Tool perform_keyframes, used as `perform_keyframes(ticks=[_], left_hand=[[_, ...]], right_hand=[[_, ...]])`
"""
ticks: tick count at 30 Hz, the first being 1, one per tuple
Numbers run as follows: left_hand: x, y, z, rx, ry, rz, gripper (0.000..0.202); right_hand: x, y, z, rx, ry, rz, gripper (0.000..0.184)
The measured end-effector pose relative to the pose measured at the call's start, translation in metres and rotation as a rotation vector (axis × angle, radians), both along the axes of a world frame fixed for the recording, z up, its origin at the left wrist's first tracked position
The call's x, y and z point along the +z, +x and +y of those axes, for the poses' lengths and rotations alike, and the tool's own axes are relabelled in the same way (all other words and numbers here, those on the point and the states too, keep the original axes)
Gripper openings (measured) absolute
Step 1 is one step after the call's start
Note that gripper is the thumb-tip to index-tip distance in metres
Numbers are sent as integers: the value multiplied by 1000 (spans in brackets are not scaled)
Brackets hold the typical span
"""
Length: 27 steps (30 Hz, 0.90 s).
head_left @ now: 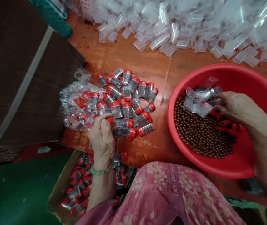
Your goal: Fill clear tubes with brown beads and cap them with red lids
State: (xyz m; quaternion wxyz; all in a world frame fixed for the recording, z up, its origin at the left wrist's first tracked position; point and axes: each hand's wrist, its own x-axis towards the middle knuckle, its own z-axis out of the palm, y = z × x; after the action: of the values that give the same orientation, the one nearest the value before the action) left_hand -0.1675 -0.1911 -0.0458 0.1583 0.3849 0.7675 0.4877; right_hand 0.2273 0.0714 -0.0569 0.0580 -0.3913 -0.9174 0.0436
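My left hand (103,134) is closed at the near edge of a pile of small clear containers (127,110) with red caps and dark beads inside. A bit of red cap (110,120) shows at its thumb; the rest of what it grips is hidden. My right hand (235,106) reaches into a red basin (180,147), fingers closed at the edge of a clear plastic tube (214,101). Several more clear tubes (196,101) lie beside its fingertips, on top of round brown beads (201,134). Loose red caps (227,125) lie under the hand.
Many clear tubes (161,40) are heaped along the back of the orange-brown table (152,147). A crinkled clear bag (73,103) with red pieces lies left of the pile. Below the table's edge, a cardboard box (55,197) holds more red-capped containers. A dark wooden panel (25,78) stands left.
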Motion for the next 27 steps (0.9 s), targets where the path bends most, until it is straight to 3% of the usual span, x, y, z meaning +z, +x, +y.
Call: perform_keyframes(ticks=[3, 5, 8, 13, 16, 21, 24, 27], left_hand=[[-20, -20, 9, -5, -100, 488, 33], [-28, -21, 19, -83, -77, 589, 34], [-24, 3, 38, -157, 94, 592, 40], [5, 78, 68, -461, 262, 440, 38], [13, 109, 86, -587, 325, 407, 37], [5, 126, 106, -682, 330, 428, 28], [1, 127, 108, -711, 312, 418, 22], [3, 127, 106, -718, 284, 422, 20]], right_hand=[[15, -7, -9, -34, -31, 1, 11], [27, -14, -17, -59, -60, 1, 19], [42, -25, -28, -111, -190, 30, 28], [47, -35, -40, -96, -194, 247, 40], [44, -39, -40, -26, -293, 267, 30], [37, -49, -40, -27, -520, 232, 28], [28, -61, -42, -65, -638, 265, 34], [25, -70, -40, -7, -747, 280, 33]])
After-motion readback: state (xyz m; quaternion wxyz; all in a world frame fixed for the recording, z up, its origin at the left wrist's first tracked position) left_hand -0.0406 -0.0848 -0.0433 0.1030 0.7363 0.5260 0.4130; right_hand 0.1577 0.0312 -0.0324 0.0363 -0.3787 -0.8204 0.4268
